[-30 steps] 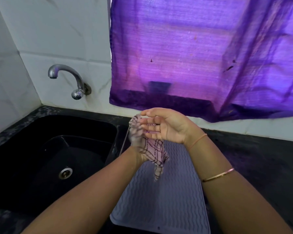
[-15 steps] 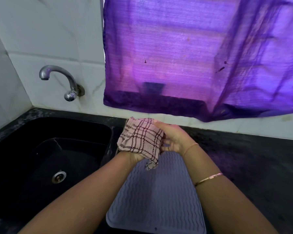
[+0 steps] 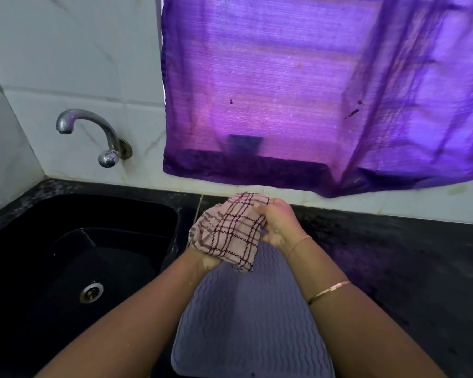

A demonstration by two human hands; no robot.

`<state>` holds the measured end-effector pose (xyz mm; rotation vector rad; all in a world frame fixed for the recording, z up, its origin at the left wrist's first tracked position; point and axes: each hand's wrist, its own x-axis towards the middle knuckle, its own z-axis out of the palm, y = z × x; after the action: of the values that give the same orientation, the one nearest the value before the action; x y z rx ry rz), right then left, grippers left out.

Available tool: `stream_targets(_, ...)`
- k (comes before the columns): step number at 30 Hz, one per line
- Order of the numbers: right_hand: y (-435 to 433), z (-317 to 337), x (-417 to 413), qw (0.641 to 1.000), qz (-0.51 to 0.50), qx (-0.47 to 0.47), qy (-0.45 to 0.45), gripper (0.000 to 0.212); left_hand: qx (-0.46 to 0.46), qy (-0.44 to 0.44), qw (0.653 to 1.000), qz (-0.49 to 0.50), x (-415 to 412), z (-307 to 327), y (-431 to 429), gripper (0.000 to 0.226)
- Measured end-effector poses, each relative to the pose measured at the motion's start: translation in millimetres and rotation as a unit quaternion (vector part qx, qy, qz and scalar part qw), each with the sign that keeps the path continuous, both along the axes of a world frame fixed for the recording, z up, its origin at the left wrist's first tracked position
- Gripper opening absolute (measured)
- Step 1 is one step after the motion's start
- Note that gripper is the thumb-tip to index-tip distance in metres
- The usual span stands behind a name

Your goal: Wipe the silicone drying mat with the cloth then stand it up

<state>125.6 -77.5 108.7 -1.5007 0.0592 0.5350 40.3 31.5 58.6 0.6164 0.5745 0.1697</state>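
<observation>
A grey silicone drying mat [image 3: 246, 323] with wavy ridges lies flat on the black counter, just right of the sink. Above its far end I hold a pink checked cloth [image 3: 230, 230] bunched between both hands. My left hand [image 3: 206, 259] is mostly hidden under the cloth and grips it from below. My right hand [image 3: 277, 225] pinches the cloth's right side from above. The cloth hangs clear of the mat; only a corner dangles towards it.
A black sink [image 3: 88, 241] with a metal drain [image 3: 91, 291] lies to the left, under a chrome tap [image 3: 93, 132]. A purple curtain [image 3: 325, 91] hangs on the tiled wall behind. Black counter [image 3: 407, 255] stretches to the right.
The cloth went from a loose dangling strip to a bundle spread over my left hand. My right hand closed from flat and open onto the cloth's right side. Both hands dropped slightly.
</observation>
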Motion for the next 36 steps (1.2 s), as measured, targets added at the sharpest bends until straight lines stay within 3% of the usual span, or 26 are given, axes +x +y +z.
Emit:
stream_targets(3, -0.6, -2.1, 3.7, 1.0, -0.021, 0.012, 0.008, 0.013, -0.008, 0.059, 0.998, -0.01, 2.2, -12.6, 5.0, 0.027)
stream_targets(6, -6.6, -5.4, 12.8, 0.998, 0.002, -0.066, -0.016, 0.021, 0.002, 0.135, 0.991, 0.008, 3.8, -24.0, 16.8, 0.029)
stream_targets(8, -10.0, -5.9, 15.6, 0.983, 0.085, -0.144, -0.073, 0.022, 0.088, 0.173, 0.98, 0.039, 2.4, -28.4, 24.9, 0.027)
stream_targets(11, -12.7, -3.4, 11.1, 0.928, 0.228, -0.226, -0.188, 0.015, 0.278, 0.1, 0.955, 0.034, 6.5, -17.7, 27.2, 0.053)
stream_targets(13, -12.5, -0.7, 8.5, 0.886, 0.323, -0.226, -0.243, 0.012, 0.449, 0.007, 0.894, -0.014, 9.0, -1.9, 25.0, 0.053)
stream_targets(14, -11.5, 0.2, 7.7, 0.866, 0.366, -0.218, -0.261, 0.012, 0.532, -0.033, 0.844, -0.058, 10.7, 5.2, 24.9, 0.053)
stream_targets(15, -10.3, 1.3, 7.0, 0.847, 0.4, -0.217, -0.277, 0.012, 0.617, -0.056, 0.777, -0.112, 14.3, 9.0, 26.7, 0.059)
stream_targets(17, -8.2, 1.7, 7.9, 0.822, 0.425, -0.225, -0.305, 0.012, 0.763, -0.035, 0.604, -0.228, 18.2, 15.5, 32.0, 0.071)
stream_targets(18, -7.9, 1.5, 9.1, 0.818, 0.423, -0.228, -0.316, 0.013, 0.792, -0.015, 0.546, -0.273, 18.8, 17.7, 35.4, 0.066)
stream_targets(19, -8.4, 1.3, 10.4, 0.82, 0.413, -0.23, -0.321, 0.014, 0.786, -0.002, 0.537, -0.306, 18.5, 19.0, 38.1, 0.056)
stream_targets(21, -11.6, -2.0, 14.8, 0.837, 0.389, -0.233, -0.308, 0.016, 0.748, 0.013, 0.577, -0.328, 19.3, 17.5, 45.5, 0.045)
stream_targets(23, -17.2, -6.7, 18.4, 0.848, 0.388, -0.248, -0.265, 0.03, 0.745, 0.019, 0.596, -0.301, 20.3, 17.6, 50.5, 0.035)
stream_targets(25, -22.8, -12.9, 20.8, 0.821, 0.428, -0.3, -0.228, 0.044, 0.735, 0.008, 0.62, -0.274, 22.8, 16.2, 54.7, 0.026)
stream_targets(27, -26.9, -21.5, 22.1, 0.787, 0.457, -0.347, -0.228, 0.04, 0.718, -0.001, 0.643, -0.267, 23.5, 14.1, 58.9, 0.02)
stream_targets(28, -29.6, -24.8, 23.3, 0.787, 0.452, -0.351, -0.229, 0.035, 0.706, -0.001, 0.655, -0.27, 23.5, 11.9, 62.1, 0.019)
stream_targets(31, -39.3, -29.5, 27.1, 0.835, 0.401, -0.31, -0.213, 0.023, 0.649, 0.016, 0.707, -0.28, 22.4, 0.8, 75.1, 0.023)
stream_targets(34, -46.0, -31.3, 25.9, 0.925, 0.325, -0.159, -0.116, 0.018, 0.595, 0.021, 0.757, -0.27, 22.2, -17.8, 81.7, 0.022)
stream_targets(36, -43.3, -34.0, 20.7, 0.962, 0.258, -0.05, -0.066, 0.015, 0.575, 0.035, 0.781, -0.241, 23.8, -31.8, 82.2, 0.021)
